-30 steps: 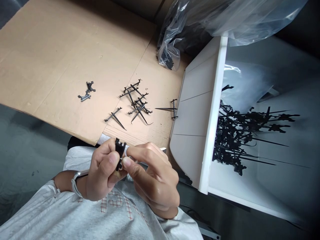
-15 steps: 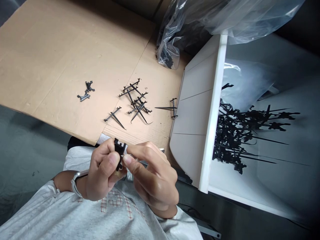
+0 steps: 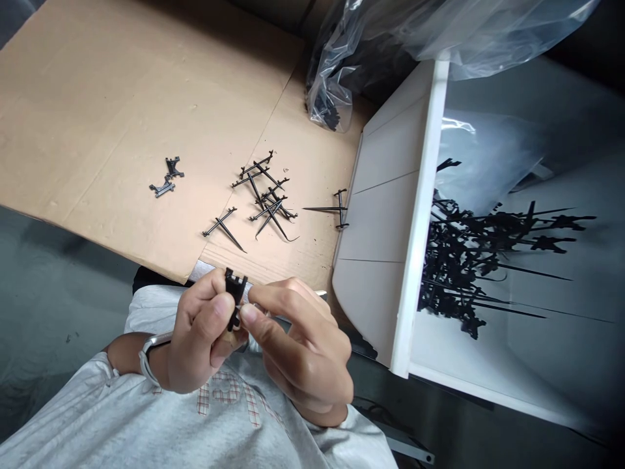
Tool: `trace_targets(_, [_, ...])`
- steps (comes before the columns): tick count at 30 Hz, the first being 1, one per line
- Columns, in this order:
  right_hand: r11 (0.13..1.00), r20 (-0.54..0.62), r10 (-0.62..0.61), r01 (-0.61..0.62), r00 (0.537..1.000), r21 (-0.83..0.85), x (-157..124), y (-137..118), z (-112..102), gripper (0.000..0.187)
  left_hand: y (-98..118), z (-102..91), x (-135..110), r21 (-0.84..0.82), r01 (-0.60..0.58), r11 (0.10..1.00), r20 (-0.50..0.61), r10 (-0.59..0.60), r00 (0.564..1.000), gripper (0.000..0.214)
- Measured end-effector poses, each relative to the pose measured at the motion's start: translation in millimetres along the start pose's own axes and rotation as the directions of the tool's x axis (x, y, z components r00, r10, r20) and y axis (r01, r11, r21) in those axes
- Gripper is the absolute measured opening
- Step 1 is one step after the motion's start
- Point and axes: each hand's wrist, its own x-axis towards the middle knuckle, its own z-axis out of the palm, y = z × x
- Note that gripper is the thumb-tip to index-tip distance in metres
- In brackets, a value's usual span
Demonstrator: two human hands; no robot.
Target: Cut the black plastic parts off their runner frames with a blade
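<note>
- Your left hand (image 3: 200, 332) and right hand (image 3: 303, 352) stay closed on a small black plastic part (image 3: 236, 286), pinched between them just above your shirt (image 3: 229, 404).
- That pinch matches the earlier frames; only the view has shifted slightly.
- Black spiked pieces (image 3: 263, 202) lie loose on a cardboard sheet (image 3: 97, 111).
- A black heap (image 3: 459, 260) fills the white bin (image 3: 420, 221); a clear plastic bag (image 3: 329, 98) holds more black parts.
</note>
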Motion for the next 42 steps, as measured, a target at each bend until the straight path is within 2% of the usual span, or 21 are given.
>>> trace_targets(5, [1.000,0.004,0.024,-0.024,1.000,-0.001,0.8,-0.2,0.0,0.019,-1.4,-2.0,-1.0,-0.044,-0.089,0.995,0.067,0.092,0.994,0.037])
trace_targets(10, [1.000,0.006,0.000,0.000,1.000,0.011,0.8,1.7,-0.1,0.019,-2.9,-3.2,-4.0,-0.030,-0.084,0.996,0.051,0.085,0.995,0.033])
trace_targets(13, [0.983,-0.034,0.052,-0.045,0.998,0.177,-2.5,3.5,0.4,0.020,-0.9,-1.8,-0.5,-0.055,-0.130,0.990,0.091,0.135,0.987,0.035])
trace_targets(17, [0.839,-0.059,0.262,-0.197,0.963,0.507,-5.2,5.4,1.7,0.024,2.1,-0.7,6.5,-0.075,-0.085,0.994,0.090,0.092,0.992,0.039])
trace_targets(20, [0.709,0.075,0.398,-0.358,0.914,0.608,-1.8,6.6,2.1,0.044,0.9,-4.0,8.0,-0.072,-0.029,0.997,0.094,0.035,0.995,0.036])
trace_targets(22, [0.677,0.199,0.435,-0.465,0.878,0.571,1.3,8.2,1.4,0.050,-0.7,-7.9,8.0,-0.067,0.014,0.998,0.102,-0.007,0.995,0.031])
trace_targets(24, [0.692,0.272,0.451,-0.525,0.850,0.495,3.6,10.4,-0.3,0.045,-1.1,-12.0,9.0,-0.060,0.063,0.996,0.094,-0.057,0.994,0.029])
trace_targets(28, [0.805,0.338,0.399,-0.502,0.852,0.315,9.3,13.6,-4.7,0.037,5.3,-18.4,15.7,-0.058,0.203,0.977,0.007,-0.203,0.979,0.038])
trace_targets(30, [0.870,0.451,0.355,-0.466,0.819,0.161,15.2,12.8,-6.1,0.036,11.1,-21.5,19.7,-0.090,0.263,0.961,-0.073,-0.270,0.960,0.039])
trace_targets(32, [0.902,0.567,0.339,-0.430,0.751,0.031,23.7,10.7,-6.2,0.038,16.9,-26.1,22.6,-0.147,0.252,0.957,-0.191,-0.277,0.942,0.035])
trace_targets(34, [0.909,0.638,0.313,-0.417,0.703,0.014,34.6,9.0,-4.0,0.046,22.8,-33.1,23.8,-0.221,0.216,0.951,-0.266,-0.272,0.925,0.029])
trace_targets(37, [0.926,0.641,0.278,-0.378,0.716,0.021,55.5,12.7,8.1,0.042,33.2,-46.7,23.3,-0.325,0.164,0.931,-0.269,-0.258,0.928,0.023])
trace_targets(39, [0.945,0.607,0.312,-0.306,0.731,-0.117,72.1,21.4,25.2,0.031,41.2,-55.4,21.8,-0.372,0.113,0.921,-0.276,-0.226,0.934,0.021])
trace_targets(40, [0.944,0.619,0.330,-0.261,0.713,-0.202,80.5,27.4,36.3,0.028,44.9,-59.1,20.8,-0.386,0.089,0.918,-0.292,-0.213,0.932,0.020])
trace_targets(42, [0.925,0.668,0.364,-0.166,0.649,-0.343,96.2,41.3,61.8,0.028,50.5,-64.8,18.4,-0.392,0.060,0.918,-0.324,-0.199,0.925,0.020])
